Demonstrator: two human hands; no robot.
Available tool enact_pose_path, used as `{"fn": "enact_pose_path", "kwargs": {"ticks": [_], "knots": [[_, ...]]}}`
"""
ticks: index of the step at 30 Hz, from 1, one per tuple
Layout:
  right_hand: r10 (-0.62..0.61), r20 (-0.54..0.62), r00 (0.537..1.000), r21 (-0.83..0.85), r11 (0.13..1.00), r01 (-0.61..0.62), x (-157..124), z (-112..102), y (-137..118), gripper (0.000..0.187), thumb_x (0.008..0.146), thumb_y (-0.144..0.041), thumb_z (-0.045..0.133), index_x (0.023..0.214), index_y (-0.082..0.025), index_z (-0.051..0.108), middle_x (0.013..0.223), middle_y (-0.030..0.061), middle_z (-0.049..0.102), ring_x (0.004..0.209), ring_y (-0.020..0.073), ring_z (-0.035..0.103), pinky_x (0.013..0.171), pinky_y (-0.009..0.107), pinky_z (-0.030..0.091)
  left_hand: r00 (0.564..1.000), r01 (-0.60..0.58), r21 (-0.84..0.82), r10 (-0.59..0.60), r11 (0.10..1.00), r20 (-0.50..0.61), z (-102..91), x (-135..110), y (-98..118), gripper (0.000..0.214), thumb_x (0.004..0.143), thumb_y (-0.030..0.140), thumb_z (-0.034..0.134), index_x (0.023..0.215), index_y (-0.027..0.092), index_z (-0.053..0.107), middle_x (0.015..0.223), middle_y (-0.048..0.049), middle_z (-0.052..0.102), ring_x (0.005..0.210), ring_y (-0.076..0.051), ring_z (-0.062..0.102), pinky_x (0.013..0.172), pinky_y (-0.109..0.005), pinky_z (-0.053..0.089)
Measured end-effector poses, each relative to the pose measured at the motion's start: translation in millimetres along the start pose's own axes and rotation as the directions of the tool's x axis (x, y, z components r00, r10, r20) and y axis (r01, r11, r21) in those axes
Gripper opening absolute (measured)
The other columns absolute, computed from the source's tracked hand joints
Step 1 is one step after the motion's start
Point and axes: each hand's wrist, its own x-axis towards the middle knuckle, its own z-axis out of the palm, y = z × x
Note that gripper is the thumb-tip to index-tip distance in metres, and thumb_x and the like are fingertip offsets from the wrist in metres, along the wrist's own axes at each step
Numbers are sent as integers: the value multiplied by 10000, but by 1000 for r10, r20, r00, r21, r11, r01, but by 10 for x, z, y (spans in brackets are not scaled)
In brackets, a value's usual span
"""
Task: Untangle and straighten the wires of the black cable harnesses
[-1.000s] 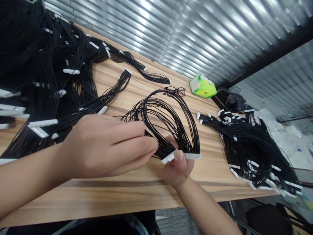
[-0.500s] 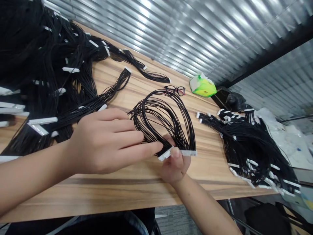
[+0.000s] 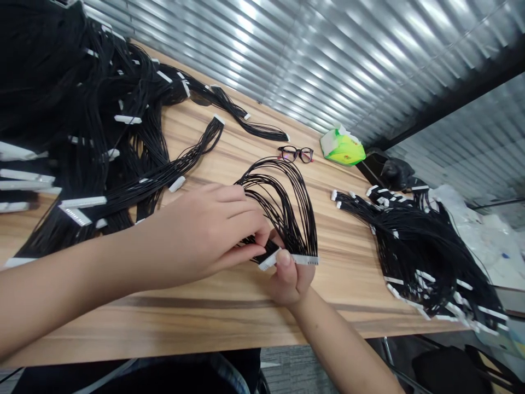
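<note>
While the left hand point(image 3: 200, 235) and the right hand point(image 3: 289, 279) have it between them, one looped black wire harness point(image 3: 279, 191) sits at the near side of the wooden table point(image 3: 246, 323), its wires arching up from two white multi-pin connectors.

Left hand: fingers close together, with the fingertips and thumb pinching the wires just behind the nearer connector point(image 3: 268, 259). Right hand: thumb pressed on that same connector, fingers curled beneath it and partly hidden. The second connector point(image 3: 305, 260) lies just beside the first, apparently in the same grip, though this cannot be confirmed.

Stock in view: a large heap of similar harnesses point(image 3: 102, 137) covers the table's left end, and a smaller heap point(image 3: 426, 257) lies to the right. Two loose bundles, the far bundle point(image 3: 262, 130) and the slanting bundle point(image 3: 197, 156), stretch out from the large heap. One harness is in hand and the rest lie in the heaps and bundles; the pictures do not show which pieces have been handled, and both heaps look alike.

Also present: eyeglasses point(image 3: 295, 154), a green tissue packet point(image 3: 342, 148), a crumpled plastic sheet point(image 3: 484, 246), and a corrugated metal wall point(image 3: 369, 71) behind the table.
</note>
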Motion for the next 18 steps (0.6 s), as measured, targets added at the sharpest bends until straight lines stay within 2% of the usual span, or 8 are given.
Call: {"fn": "enact_pose_path", "kwargs": {"ticks": [5, 8, 11, 14, 16, 18], "knots": [[34, -50, 998, -31, 999, -36, 26, 15, -30, 228, 971, -297, 476, 799, -241, 614, 663, 6, 570, 612, 184, 567, 612, 340, 480, 994, -90, 234, 102, 968, -37, 0, -4, -9, 178, 1013, 278, 456, 875, 199, 536, 826, -2, 641, 791, -179, 543, 743, -337, 379], [94, -119, 988, -10, 995, -96, 15, 48, -18, 240, 978, -331, 488, 814, -238, 637, 686, 9, 600, 625, 178, 585, 623, 323, 485, 965, -179, 294, 226, 939, -136, -80, -45, -33, 251, 979, 367, 559, 786, 213, 512, 739, 18, 613, 753, -163, 521, 757, -336, 400], [225, -210, 951, 72, 974, -215, 19, 76, 12, 347, 993, -416, 458, 762, -223, 630, 631, -5, 553, 548, 157, 527, 541, 293, 454, 928, -279, 229, 323, 933, -185, -161, -94, -25, 394, 947, 423, 601, 651, 220, 438, 592, 42, 517, 646, -143, 441, 723, -325, 412], [329, -258, 908, 172, 941, -292, 24, 82, 46, 376, 986, -467, 468, 755, -212, 618, 590, -30, 489, 491, 135, 448, 466, 267, 388, 932, -331, 104, 342, 938, -117, -161, -126, 11, 452, 950, 408, 575, 593, 211, 379, 533, 43, 453, 541, -133, 366, 557, -321, 314], [318, -239, 917, 157, 945, -287, 13, 72, 65, 366, 980, -448, 489, 739, -207, 621, 599, -23, 521, 524, 140, 482, 508, 274, 416, 938, -314, 113, 326, 943, -119, -125, -131, 28, 419, 957, 388, 556, 610, 211, 401, 540, 46, 467, 513, -127, 374, 525, -324, 261], [280, -218, 935, 108, 959, -262, -1, 57, 75, 377, 987, -421, 470, 725, -208, 638, 625, -4, 576, 590, 160, 545, 585, 295, 463, 952, -251, 153, 273, 956, -141, -96, -121, 29, 364, 983, 377, 510, 661, 215, 456, 559, 50, 508, 515, -122, 422, 526, -313, 278]]}}
